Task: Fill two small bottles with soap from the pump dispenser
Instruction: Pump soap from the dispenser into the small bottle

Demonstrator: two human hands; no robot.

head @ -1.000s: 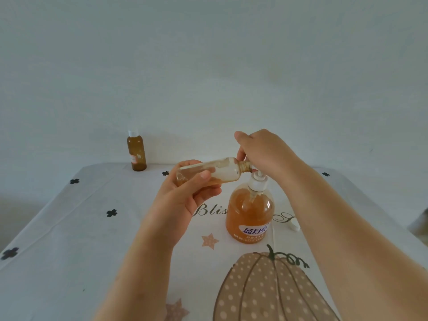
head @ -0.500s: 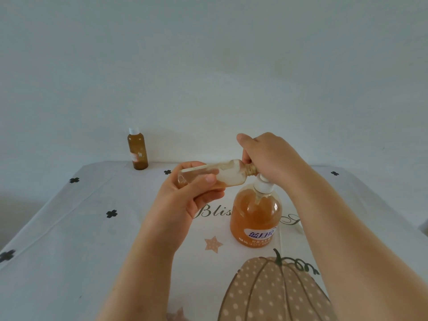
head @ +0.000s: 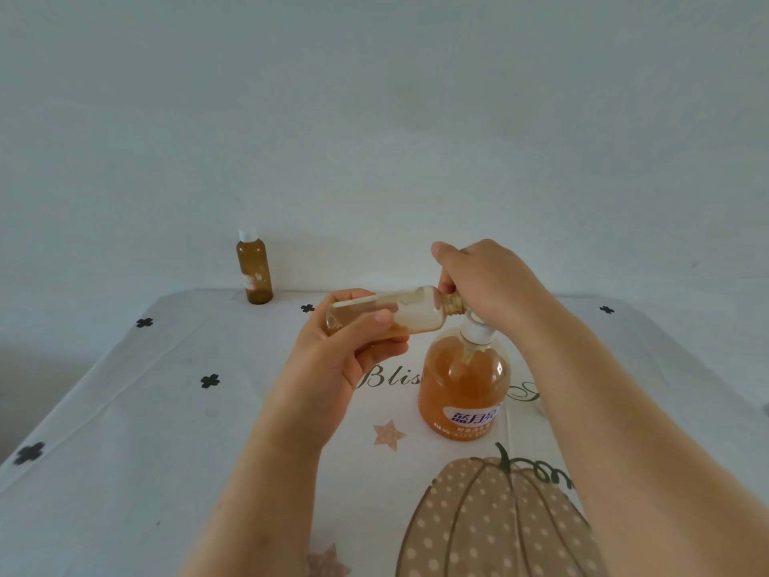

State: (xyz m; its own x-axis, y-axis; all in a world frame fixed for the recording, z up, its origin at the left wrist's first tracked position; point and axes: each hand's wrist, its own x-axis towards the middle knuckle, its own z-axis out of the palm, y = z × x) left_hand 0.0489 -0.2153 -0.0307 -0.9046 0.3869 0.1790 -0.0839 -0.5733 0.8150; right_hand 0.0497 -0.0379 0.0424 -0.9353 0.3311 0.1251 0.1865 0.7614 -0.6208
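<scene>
Left hand (head: 333, 368) gripping sideways bottle (head: 416, 312), part-filled amber

One wide-angle camera on the person's head faces forward and down, toward 12 o'clock across the counter (head: 125, 451) to the wall (head: 374, 118), with the left hand (head: 333, 368) and right hand (head: 487, 281) near, mid-frame.

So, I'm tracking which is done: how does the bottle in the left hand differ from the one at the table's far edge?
The held bottle lies nearly sideways in the left hand, uncapped, neck at the pump dispenser; the back bottle stands upright, white-capped. The held bottle looks mostly clear; the back bottle looks amber throughout. Both are small, round-shouldered.
</scene>
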